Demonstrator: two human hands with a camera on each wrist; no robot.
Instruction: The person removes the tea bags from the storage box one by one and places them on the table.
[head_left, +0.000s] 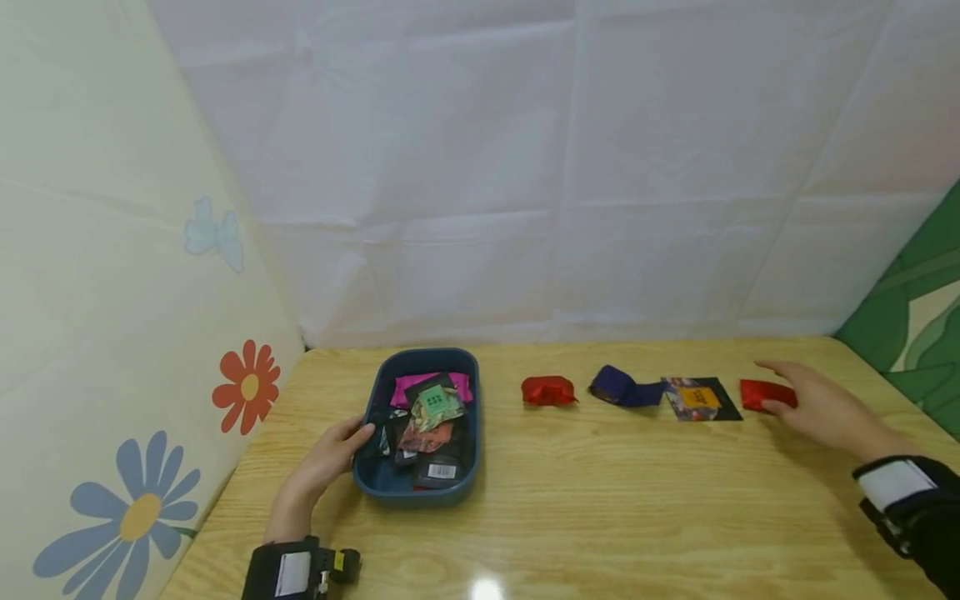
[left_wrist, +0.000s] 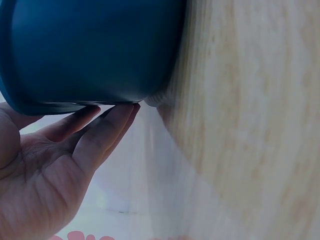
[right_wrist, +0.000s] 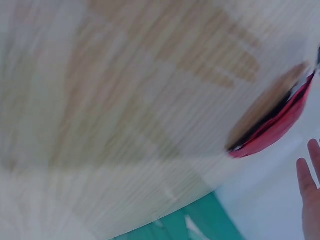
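A dark blue plastic bin (head_left: pixel 417 498) stands on the table at the left, with several small packets inside it. My left hand (head_left: pixel 332 461) grips its left side, thumb over the rim and fingers against the outer wall (left_wrist: pixel 95 55). At the far right, my right hand (head_left: pixel 825 412) is over a small red packet (head_left: pixel 766 394), fingers extended. In the right wrist view the fingers (right_wrist: pixel 306 185) show apart from the red packet (right_wrist: pixel 277 127), which lies on the table.
Left of the right hand, a black packet with an orange label (head_left: pixel 701 398), a dark blue packet (head_left: pixel 624 387) and another red packet (head_left: pixel 549 391) lie in a row on the wooden table (head_left: pixel 600 500). A white sheet (head_left: pixel 465 183) hangs behind.
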